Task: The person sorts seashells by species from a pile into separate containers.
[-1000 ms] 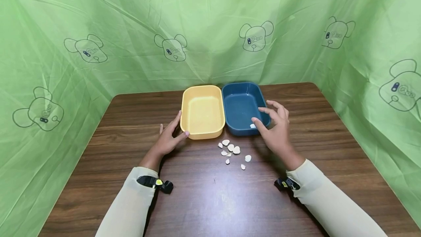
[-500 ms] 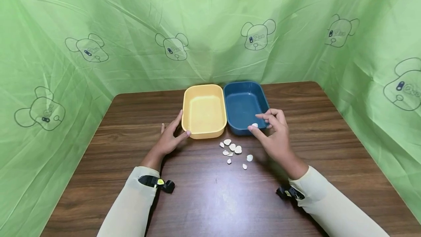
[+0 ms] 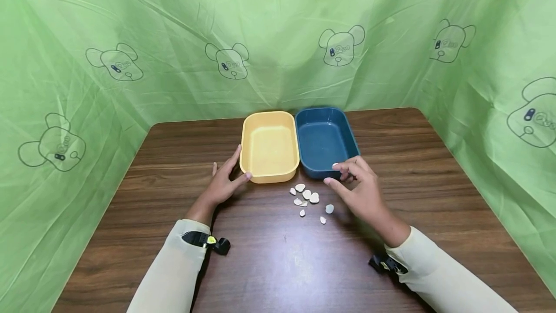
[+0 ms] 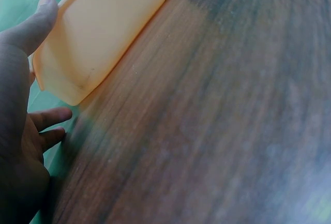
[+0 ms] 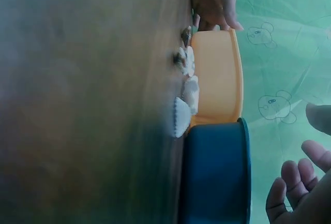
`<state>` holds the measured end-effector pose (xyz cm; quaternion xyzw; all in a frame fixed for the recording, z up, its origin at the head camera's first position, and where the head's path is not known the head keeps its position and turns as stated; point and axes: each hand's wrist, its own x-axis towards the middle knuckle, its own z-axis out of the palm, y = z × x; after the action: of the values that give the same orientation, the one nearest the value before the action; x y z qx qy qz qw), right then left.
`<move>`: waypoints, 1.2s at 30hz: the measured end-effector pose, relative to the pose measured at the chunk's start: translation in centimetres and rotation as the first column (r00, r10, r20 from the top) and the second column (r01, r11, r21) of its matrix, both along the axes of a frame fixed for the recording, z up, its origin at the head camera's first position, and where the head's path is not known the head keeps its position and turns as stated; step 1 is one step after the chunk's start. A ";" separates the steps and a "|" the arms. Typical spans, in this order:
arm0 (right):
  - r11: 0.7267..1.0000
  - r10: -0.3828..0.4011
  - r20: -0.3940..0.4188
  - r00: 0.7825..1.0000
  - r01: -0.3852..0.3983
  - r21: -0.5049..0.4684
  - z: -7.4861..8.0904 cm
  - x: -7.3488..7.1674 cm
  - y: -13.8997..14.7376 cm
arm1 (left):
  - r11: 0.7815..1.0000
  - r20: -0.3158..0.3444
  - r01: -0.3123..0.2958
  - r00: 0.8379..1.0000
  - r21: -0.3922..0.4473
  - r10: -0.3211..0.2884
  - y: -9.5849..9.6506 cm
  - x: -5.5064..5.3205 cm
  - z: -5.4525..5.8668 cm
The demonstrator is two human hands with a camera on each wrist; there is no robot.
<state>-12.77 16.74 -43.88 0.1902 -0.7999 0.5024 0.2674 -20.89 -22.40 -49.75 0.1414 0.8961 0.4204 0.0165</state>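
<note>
My left hand [image 3: 221, 185] rests against the yellow bin [image 3: 270, 177], its index finger along the left side and its thumb at the near left corner. In the left wrist view, the other fingers spread apart below the bin's edge. My right hand [image 3: 362, 190] hovers at the near right corner of the blue bin [image 3: 323, 141], thumb and index finger apart. The right wrist view shows its fingers [image 5: 297, 180] loosely bent around nothing. A bit of white shell shows at the right index fingertip, over the blue bin. Several whitish seashells [image 3: 314, 198] lie on the table in front of the bins.
Both bins stand side by side near the back of the brown wooden table [image 3: 278, 264]. A green curtain [image 3: 278, 37] with bear-head drawings surrounds its back and sides. One pale round shell [image 3: 329, 208] lies closest to the right hand.
My right hand has drawn back from over the blue bin toward its near edge, coming lower. The left hand stays on the yellow bin. The table shells lie as before.
</note>
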 end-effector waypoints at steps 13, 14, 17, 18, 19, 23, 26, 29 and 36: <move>0.979 0.053 0.273 0.961 -0.104 0.178 -1.4 0.0 0.4 | 1.000 0.001 0.002 1.000 -0.010 -0.002 0.1 -0.3 0.2; 0.975 0.069 0.278 0.958 -0.124 0.186 -1.6 -0.1 0.5 | 1.000 0.002 0.002 1.000 -0.007 -0.002 0.0 -0.3 0.1; 0.961 0.126 0.285 0.950 -0.188 0.203 -2.2 -0.3 0.5 | 1.000 0.000 0.003 1.000 -0.001 -0.003 0.0 -0.2 0.1; 0.956 0.144 0.285 0.948 -0.207 0.207 -2.4 -0.4 0.5 | 1.000 0.000 0.005 1.000 -0.004 -0.005 -0.1 -0.2 0.1; 0.951 0.157 0.282 0.947 -0.222 0.215 -2.6 -0.4 0.5 | 1.000 -0.002 0.006 1.000 -0.004 -0.006 -0.1 -0.2 0.1; 0.938 0.178 0.303 0.936 -0.254 0.235 -3.2 -0.3 0.4 | 1.000 -0.007 0.010 1.000 -0.009 -0.010 -0.1 -0.1 0.1; 0.934 0.159 0.340 0.927 -0.253 0.252 -3.7 -0.1 0.2 | 1.000 -0.005 0.012 1.000 -0.010 -0.012 -0.1 -0.1 0.1; 0.931 0.116 0.384 0.916 -0.235 0.278 -4.1 0.1 0.0 | 1.000 0.000 0.011 1.000 -0.009 -0.011 0.0 0.0 0.1; 0.947 0.053 0.402 0.914 -0.174 0.269 -4.8 0.4 -0.7 | 1.000 0.003 0.003 1.000 -0.014 -0.003 0.1 0.1 0.1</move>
<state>-12.33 16.08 -48.67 0.1713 -0.8912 0.4181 0.0410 -20.80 -22.34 -49.60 0.1421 0.8988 0.4143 0.0192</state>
